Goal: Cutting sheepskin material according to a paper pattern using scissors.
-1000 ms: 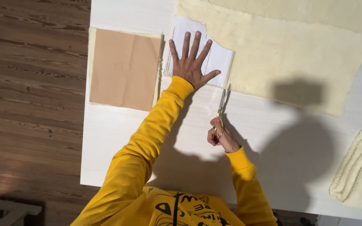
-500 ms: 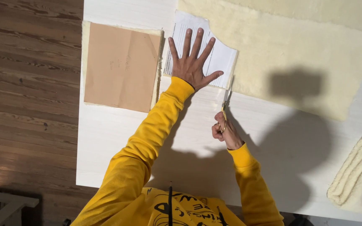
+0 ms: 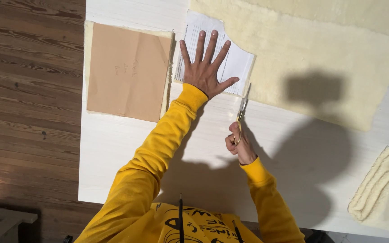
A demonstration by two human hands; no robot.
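My left hand [image 3: 207, 67] lies flat with fingers spread on a white lined paper pattern [image 3: 238, 60], pressing it onto a large sheet of cream fleece fabric [image 3: 320, 63]. My right hand [image 3: 238, 144] grips gold-handled scissors [image 3: 241, 112] just below the pattern's lower right corner. The blades point up toward the edge where paper and fleece meet. Both arms wear yellow sleeves.
A tan paper pattern [image 3: 127, 72] rests on another cream fleece piece at the left of the white table [image 3: 127, 153]. A folded cream fleece bundle [image 3: 383, 193] sits at the right edge. Dark wood floor [image 3: 23, 90] lies to the left.
My right hand with the scissors has moved slightly up and right along the pattern's edge. My left hand stays spread on the paper.
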